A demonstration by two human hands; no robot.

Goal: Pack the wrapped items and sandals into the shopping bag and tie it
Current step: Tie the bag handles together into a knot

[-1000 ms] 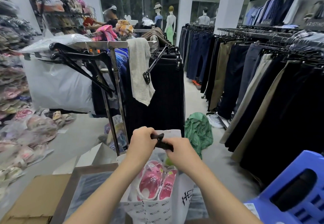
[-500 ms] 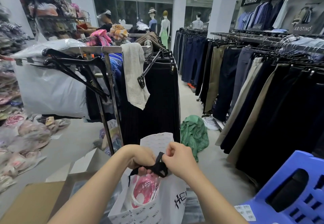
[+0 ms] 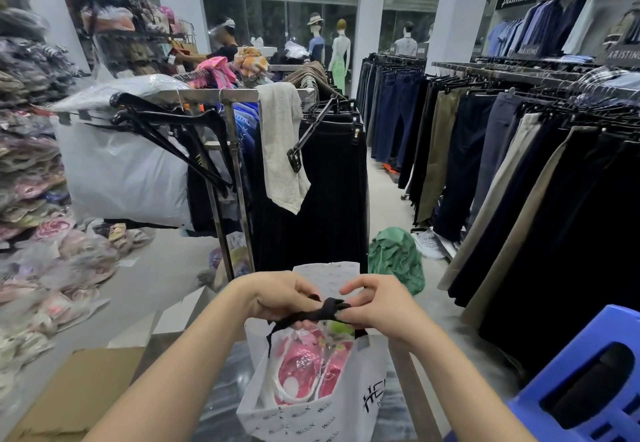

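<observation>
Racks crowd both sides; left hand (image 3: 277,298) and right hand (image 3: 375,305) pinch black handles (image 3: 323,312) (apparently knotted) above shopping bag (image 3: 346,396).

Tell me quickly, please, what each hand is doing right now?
Left hand: closed on the bag's black handle straps.
Right hand: closed on the same black handle straps, at the knot.

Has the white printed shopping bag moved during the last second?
Cannot tell: the camera itself moved. The white printed shopping bag stands below the steel garment rack, as before.
</observation>
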